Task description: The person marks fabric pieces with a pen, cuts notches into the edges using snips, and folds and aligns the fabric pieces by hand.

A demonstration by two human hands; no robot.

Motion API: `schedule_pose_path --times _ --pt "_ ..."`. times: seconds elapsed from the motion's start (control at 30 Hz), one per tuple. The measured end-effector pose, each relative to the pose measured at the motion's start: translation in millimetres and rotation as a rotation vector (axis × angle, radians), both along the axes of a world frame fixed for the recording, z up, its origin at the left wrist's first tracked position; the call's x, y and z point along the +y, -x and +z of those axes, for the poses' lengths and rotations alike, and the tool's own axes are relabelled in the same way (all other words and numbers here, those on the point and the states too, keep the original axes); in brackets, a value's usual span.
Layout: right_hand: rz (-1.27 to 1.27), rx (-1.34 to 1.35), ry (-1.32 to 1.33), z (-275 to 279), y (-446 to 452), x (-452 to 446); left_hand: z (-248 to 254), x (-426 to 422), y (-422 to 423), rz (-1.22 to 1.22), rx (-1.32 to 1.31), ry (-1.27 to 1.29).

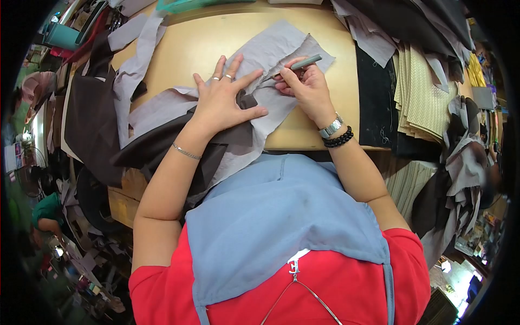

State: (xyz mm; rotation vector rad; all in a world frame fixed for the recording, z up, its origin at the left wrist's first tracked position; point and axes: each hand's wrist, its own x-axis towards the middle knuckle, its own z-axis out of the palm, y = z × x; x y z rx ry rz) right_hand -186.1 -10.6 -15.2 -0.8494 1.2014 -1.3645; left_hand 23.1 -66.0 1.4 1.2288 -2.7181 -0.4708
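Note:
My left hand (221,103) lies flat with its fingers spread, pressing on a crumpled light grey fabric piece (279,43) and a dark brown piece (162,143) beneath the wrist. My right hand (310,89) is closed around a pen-like tool with a grey-green barrel (307,62). Its thin end points down and left to the grey fabric, near a fold by my left fingertips. I cannot make out the exact tip. The grey fabric runs from the far side of the board down to my apron.
Under the fabric is a pale wooden work board (189,40). Dark fabric (92,119) hangs over the left side. At the right stand a stack of cream textured sheets (425,92) and a black strip (375,103). A person in a green top (47,210) bends over at far left.

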Motion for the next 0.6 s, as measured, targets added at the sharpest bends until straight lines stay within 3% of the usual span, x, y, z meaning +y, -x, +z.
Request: schedule_pose_path --times 0.6 --pt "0.159 0.094 0.011 -2.6 -3.1 -6.9 -1.9 0.2 -1.1 -0.012 0.012 0.004"
